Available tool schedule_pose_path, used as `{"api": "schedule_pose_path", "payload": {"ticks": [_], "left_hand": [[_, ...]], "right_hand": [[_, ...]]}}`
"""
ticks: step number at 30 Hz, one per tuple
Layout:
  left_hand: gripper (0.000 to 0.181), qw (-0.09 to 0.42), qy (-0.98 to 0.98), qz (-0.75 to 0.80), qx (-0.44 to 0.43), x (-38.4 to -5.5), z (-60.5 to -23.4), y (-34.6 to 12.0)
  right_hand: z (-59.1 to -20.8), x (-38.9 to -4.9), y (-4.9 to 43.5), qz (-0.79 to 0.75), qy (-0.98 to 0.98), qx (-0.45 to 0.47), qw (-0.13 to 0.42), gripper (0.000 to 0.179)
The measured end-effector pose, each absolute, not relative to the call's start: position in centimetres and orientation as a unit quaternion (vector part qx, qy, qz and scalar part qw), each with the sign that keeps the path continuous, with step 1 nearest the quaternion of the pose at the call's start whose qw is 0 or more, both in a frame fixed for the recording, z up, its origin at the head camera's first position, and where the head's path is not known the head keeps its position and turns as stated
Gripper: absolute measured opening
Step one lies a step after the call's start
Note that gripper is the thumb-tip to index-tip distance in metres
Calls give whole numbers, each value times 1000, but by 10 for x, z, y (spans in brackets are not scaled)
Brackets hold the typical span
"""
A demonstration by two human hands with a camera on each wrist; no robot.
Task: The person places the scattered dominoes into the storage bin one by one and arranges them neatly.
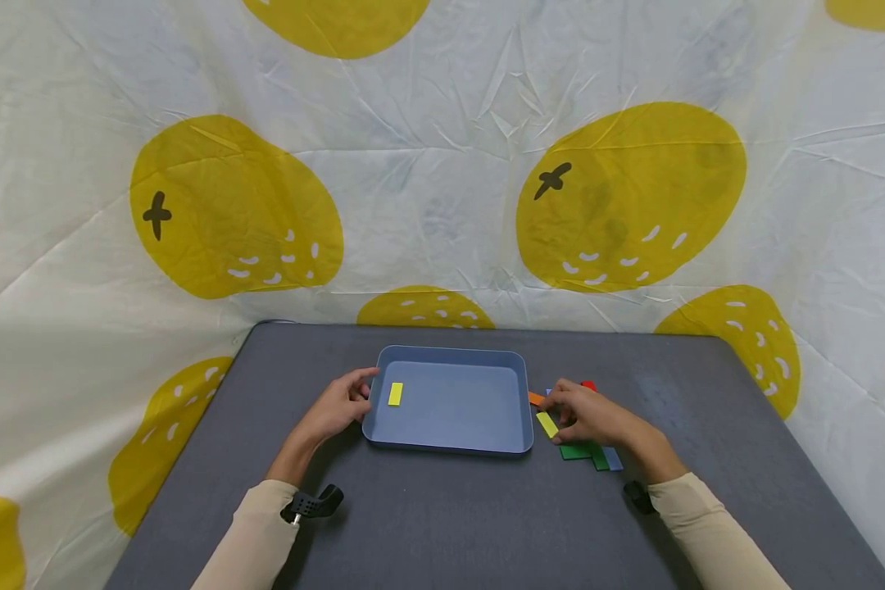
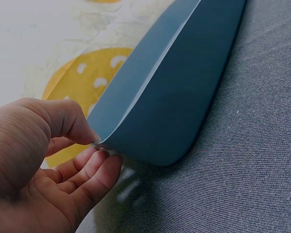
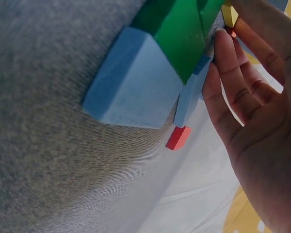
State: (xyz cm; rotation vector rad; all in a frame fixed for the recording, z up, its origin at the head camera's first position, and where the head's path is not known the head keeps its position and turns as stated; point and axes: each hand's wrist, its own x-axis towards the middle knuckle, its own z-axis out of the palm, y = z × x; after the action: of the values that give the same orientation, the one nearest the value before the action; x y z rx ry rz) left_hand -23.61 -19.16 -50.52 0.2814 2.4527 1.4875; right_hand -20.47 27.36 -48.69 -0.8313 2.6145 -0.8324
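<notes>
A blue-grey tray (image 1: pixel 450 449) lies on the table, with one yellow block (image 1: pixel 395 394) inside near its left end. At the tray's left side my left hand (image 1: pixel 342 403) holds the rim, thumb and fingers meeting at the corner in the left wrist view (image 2: pixel 63 155). Just right of the tray, my right hand (image 1: pixel 590 412) pinches a second yellow block (image 1: pixel 547 424) between thumb and finger. Under and around that hand lie an orange block (image 1: pixel 536 399), a red block (image 1: pixel 588 385), green blocks (image 1: pixel 575 451) and blue blocks (image 3: pixel 136 82). The hand partly hides this pile.
The dark grey table (image 1: pixel 442 524) reaches back to a white cloth (image 1: pixel 435 213) printed with yellow fruit shapes. A black band (image 1: pixel 313 501) sits on the left wrist and another black band (image 1: pixel 638 497) on the right.
</notes>
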Motion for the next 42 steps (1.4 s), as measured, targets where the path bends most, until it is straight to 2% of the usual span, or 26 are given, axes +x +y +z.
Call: {"api": "schedule_pose_path", "payload": {"ticks": [10, 20, 31, 42], "left_hand": [[62, 129, 843, 513, 95, -236, -503, -192], [61, 127, 837, 523, 102, -234, -502, -191], [61, 132, 842, 515, 97, -234, -500, -190], [61, 131, 844, 511, 93, -233, -500, -189]], "right_hand": [[-492, -207, 279, -272, 905, -304, 122, 39], [-492, -209, 284, -293, 887, -324, 147, 41], [-496, -209, 281, -278, 890, -344, 113, 41], [-493, -203, 285, -269, 899, -325, 116, 37]]}}
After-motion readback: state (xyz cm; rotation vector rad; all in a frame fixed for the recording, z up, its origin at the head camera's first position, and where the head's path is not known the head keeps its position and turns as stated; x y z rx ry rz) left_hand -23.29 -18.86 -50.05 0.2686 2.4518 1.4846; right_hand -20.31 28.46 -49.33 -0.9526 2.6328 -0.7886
